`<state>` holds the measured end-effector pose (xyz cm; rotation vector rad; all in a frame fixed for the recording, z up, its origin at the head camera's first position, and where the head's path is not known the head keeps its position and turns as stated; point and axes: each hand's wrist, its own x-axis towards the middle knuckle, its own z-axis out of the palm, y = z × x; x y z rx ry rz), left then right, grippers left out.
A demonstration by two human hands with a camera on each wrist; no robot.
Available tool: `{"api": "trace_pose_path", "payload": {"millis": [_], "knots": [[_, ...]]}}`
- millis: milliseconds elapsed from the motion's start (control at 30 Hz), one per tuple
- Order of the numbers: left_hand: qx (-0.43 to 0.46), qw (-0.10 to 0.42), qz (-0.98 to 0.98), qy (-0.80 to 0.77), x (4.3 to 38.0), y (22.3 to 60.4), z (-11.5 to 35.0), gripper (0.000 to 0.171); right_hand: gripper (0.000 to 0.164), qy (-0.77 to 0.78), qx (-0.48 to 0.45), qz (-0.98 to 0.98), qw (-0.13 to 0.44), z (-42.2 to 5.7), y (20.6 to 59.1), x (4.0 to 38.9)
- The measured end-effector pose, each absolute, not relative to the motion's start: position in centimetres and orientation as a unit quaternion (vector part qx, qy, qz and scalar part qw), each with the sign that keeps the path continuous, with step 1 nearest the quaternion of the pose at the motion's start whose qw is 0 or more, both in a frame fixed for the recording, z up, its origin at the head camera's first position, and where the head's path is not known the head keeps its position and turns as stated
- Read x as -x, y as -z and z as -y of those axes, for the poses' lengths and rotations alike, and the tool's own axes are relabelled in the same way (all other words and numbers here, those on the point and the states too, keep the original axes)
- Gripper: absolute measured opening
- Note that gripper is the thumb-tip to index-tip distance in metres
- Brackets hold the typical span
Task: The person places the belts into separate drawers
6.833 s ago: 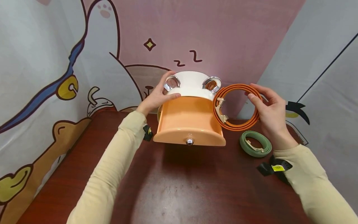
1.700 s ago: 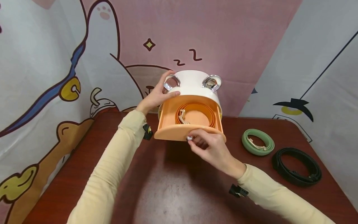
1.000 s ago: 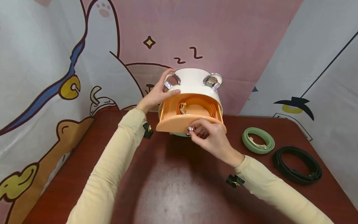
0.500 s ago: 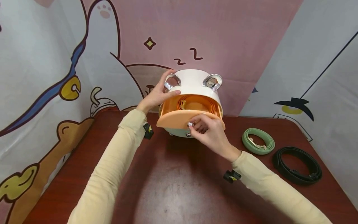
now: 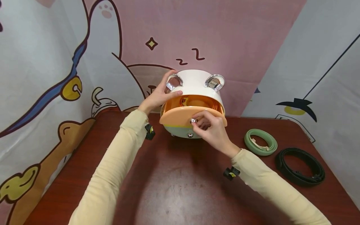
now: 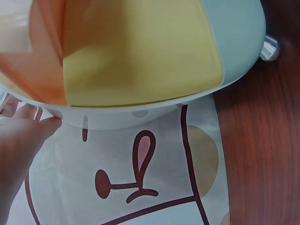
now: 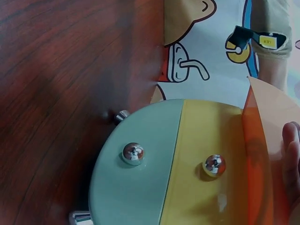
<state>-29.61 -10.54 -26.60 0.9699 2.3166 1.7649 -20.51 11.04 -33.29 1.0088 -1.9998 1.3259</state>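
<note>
A small rounded drawer cabinet (image 5: 194,82) with a white top and two shiny silver ears stands against the wall. My left hand (image 5: 156,97) holds its upper left side around the ear, thumb on the front rim. My right hand (image 5: 215,129) pinches the silver knob (image 5: 193,120) of the top drawer, whose orange front (image 5: 175,116) still juts out partway. Inside lies a coiled orange belt (image 5: 215,104), mostly hidden behind that front. Below, the right wrist view has a yellow drawer front (image 7: 199,136) and a green one (image 7: 140,126), each with a silver knob.
A coiled green belt (image 5: 261,152) lies on the dark red table (image 5: 174,190), right of the cabinet. Farther right is a coiled black belt (image 5: 295,177). Cartoon-printed cloth (image 5: 225,37) hangs close behind and at both sides.
The right hand has put the orange belt into the top drawer, then taken its knob. Since then the drawer has slid inward with that hand. The left hand has stayed put.
</note>
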Motion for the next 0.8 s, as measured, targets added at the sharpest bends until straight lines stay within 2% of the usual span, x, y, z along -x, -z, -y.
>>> {"api": "trace_pose_path", "payload": {"millis": [800], "knots": [[-0.311,0.030,-0.758,-0.573,29.6,26.6,10.4,0.072,0.019,-0.498,-0.366,0.734,0.281,-10.0,31.8,20.9]]}}
